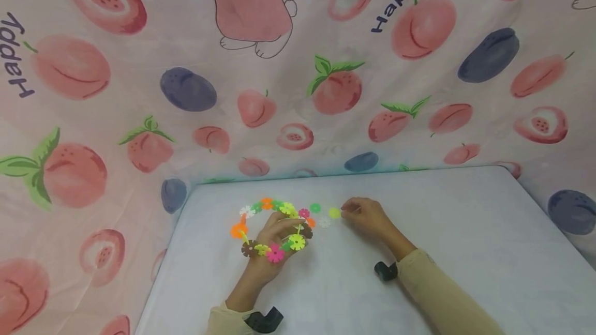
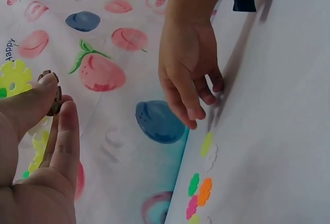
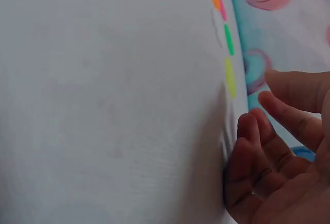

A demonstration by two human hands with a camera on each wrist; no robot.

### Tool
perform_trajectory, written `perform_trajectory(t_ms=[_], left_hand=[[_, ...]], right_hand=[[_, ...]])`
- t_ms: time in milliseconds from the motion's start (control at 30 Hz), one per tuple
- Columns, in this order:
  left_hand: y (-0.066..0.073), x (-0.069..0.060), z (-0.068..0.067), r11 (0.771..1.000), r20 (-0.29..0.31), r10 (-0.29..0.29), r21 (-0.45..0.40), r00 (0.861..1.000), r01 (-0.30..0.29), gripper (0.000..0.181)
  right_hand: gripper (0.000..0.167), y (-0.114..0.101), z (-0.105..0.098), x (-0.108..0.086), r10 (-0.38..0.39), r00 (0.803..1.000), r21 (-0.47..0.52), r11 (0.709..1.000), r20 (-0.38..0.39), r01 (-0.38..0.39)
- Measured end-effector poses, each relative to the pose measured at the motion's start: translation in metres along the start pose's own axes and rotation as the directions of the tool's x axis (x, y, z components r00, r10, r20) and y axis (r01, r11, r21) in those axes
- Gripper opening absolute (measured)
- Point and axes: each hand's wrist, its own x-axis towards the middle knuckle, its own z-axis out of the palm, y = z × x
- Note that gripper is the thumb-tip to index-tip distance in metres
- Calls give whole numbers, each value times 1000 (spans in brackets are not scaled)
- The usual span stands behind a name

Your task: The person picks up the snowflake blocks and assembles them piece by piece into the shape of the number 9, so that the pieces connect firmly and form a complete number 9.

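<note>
Flower-disc ring (image 1: 276, 253) held above the tabletop (image 1: 442, 231): I see the left hand (image 1: 273, 235) pinching a brown disc (image 2: 56, 103). The right hand (image 1: 368, 216), fingers loosely parted, empty, hovers by the yellow disc (image 1: 334, 213); I'd pinch its rim, ring steady.

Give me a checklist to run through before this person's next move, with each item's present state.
1. Left hand gripping the chain: ok, thumb and finger pinch a brown disc.
2. Right hand free: ok, nothing shows between its fingertips.
3. Loose yellow disc close by: ok, on the table just off the right fingertips.
4. Yellow disc picked up: not ok, no finger holds it.
5. Chain joined all round: cannot tell, the left hand hides part of it.
</note>
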Motion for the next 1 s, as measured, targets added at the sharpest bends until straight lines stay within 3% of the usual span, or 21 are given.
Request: perform_trajectory(t_ms=[200, 400, 500, 633, 767, 867, 1000], left_hand=[[1, 0, 3, 999, -50, -53, 1, 997, 53, 44], [5, 0, 4, 985, -100, -126, 102, 987, 136, 40], [6, 0, 4, 984, -117, -145, 89, 983, 156, 39], [6, 0, 4, 983, -133, -176, 36, 975, 183, 33], [6, 1, 4, 979, -109, -202, -52, 973, 197, 29], [6, 3, 5, 965, -84, -232, -148, 969, 218, 27], [3, 4, 6, 951, -87, -243, -216, 966, 220, 25]], right_hand=[[31, 6, 7, 9, -55, 998, -132, 989, 41, 60], [32, 4, 11, 17, 35, 998, -258, 966, 59, -19], [29, 3, 12, 19, 69, 996, -270, 961, 56, -52], [24, 2, 12, 19, 90, 994, -264, 962, 60, -71], [25, -1, 10, 19, 110, 992, -257, 962, 69, -89], [26, -5, 11, 20, 129, 989, -253, 962, 74, -106], [26, -11, 16, 19, 132, 989, -259, 959, 60, -113]])
